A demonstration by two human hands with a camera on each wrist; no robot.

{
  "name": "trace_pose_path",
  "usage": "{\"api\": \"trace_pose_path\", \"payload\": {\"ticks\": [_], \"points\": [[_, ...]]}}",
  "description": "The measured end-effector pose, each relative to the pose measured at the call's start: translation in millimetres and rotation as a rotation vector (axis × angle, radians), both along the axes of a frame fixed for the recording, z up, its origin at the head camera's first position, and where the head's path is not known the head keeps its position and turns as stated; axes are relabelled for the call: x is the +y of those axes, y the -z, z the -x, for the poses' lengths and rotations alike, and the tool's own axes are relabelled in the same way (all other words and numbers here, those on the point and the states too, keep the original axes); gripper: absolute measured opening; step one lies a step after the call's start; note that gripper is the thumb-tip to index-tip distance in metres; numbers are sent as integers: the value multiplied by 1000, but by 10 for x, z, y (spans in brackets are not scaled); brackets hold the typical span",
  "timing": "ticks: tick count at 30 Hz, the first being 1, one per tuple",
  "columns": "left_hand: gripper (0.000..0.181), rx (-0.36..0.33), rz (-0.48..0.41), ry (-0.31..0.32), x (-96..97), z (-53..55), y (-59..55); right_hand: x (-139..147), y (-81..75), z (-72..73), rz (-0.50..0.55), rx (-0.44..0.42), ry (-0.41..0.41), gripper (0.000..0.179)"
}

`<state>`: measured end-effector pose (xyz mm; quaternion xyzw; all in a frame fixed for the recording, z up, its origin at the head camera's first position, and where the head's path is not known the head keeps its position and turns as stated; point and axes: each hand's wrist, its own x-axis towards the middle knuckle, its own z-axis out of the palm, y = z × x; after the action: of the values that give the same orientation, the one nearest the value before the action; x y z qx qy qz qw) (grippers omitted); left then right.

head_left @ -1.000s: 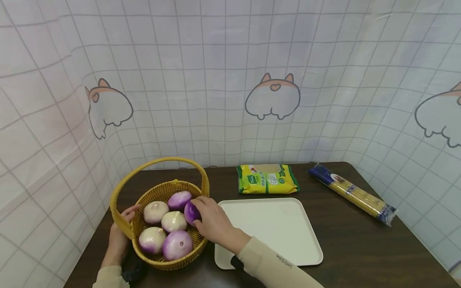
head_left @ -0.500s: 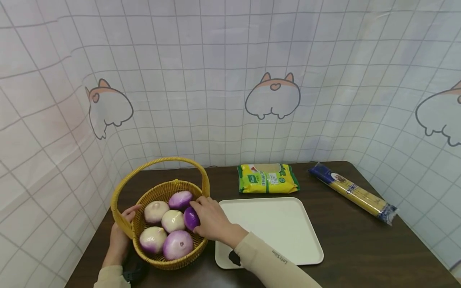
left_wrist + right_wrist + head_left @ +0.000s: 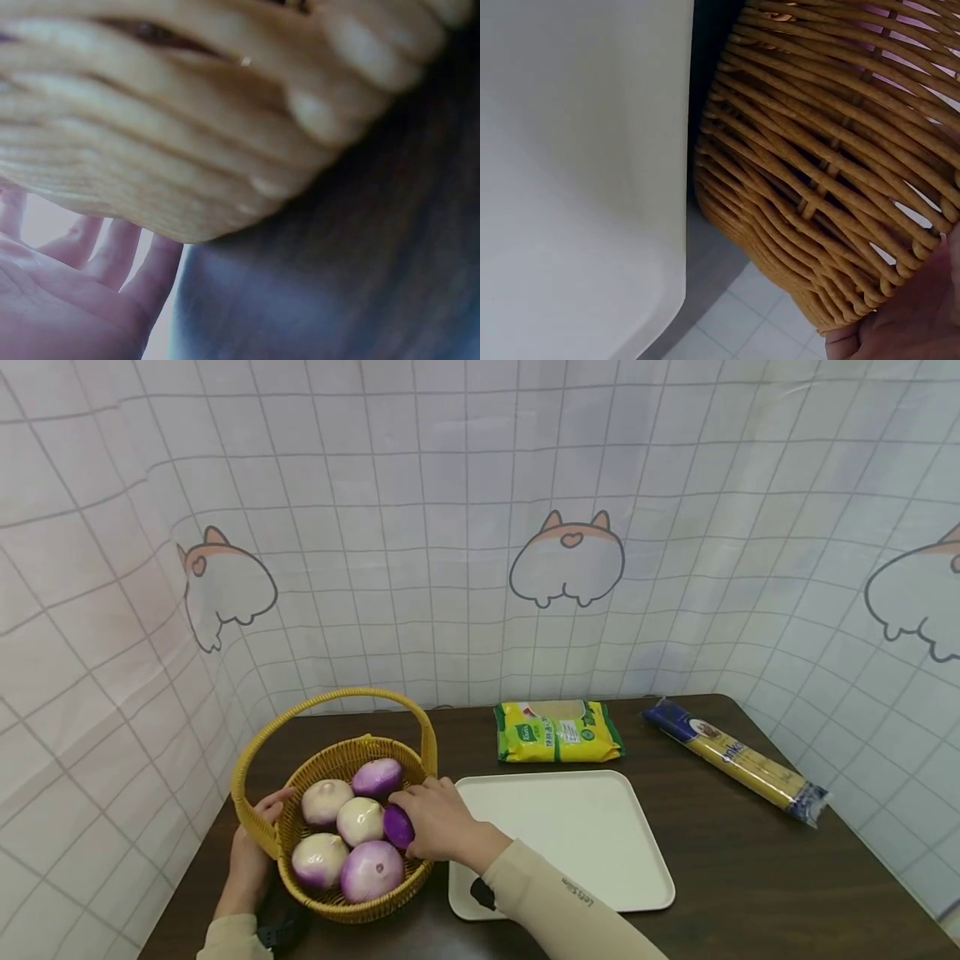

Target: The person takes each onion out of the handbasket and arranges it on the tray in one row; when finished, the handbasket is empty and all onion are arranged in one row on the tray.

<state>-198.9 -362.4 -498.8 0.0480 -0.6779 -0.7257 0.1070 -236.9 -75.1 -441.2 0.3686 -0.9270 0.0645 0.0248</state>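
A yellow wicker basket [image 3: 351, 912] with a tall arched handle [image 3: 341, 695] stands at the left of the table, with several shiny white and purple onions [image 3: 372, 870] in it. At its right rim my right hand [image 3: 448, 828] grips a deep purple onion [image 3: 397, 827], fingers over its far side; the palm side is hidden. In the right wrist view, only part of that hand [image 3: 904, 330] shows beside the woven wall [image 3: 817, 172]. My left hand [image 3: 250, 852] rests against the basket's left side, under the handle's base. Its straight fingers [image 3: 154, 274] touch the weave in the left wrist view.
Right beside the basket lies a white tray [image 3: 577, 843], partly under my right forearm. Behind the tray is a yellow-green food packet [image 3: 558, 732]. A long bag of pasta [image 3: 735, 762] lies slanted at the right of the dark table [image 3: 750, 877]. A grid-patterned curtain [image 3: 465, 635] encloses the back and sides.
My right hand has shifted slightly down and toward the basket's right rim, its fingers still on the purple onion. The left hand and the basket have hardly moved.
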Motion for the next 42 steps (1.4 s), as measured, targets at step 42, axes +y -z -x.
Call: {"api": "trace_pose_path", "payload": {"ticks": [42], "points": [[63, 76, 8, 80, -42, -48, 40, 211, 202, 3, 422, -87, -99, 88]]}}
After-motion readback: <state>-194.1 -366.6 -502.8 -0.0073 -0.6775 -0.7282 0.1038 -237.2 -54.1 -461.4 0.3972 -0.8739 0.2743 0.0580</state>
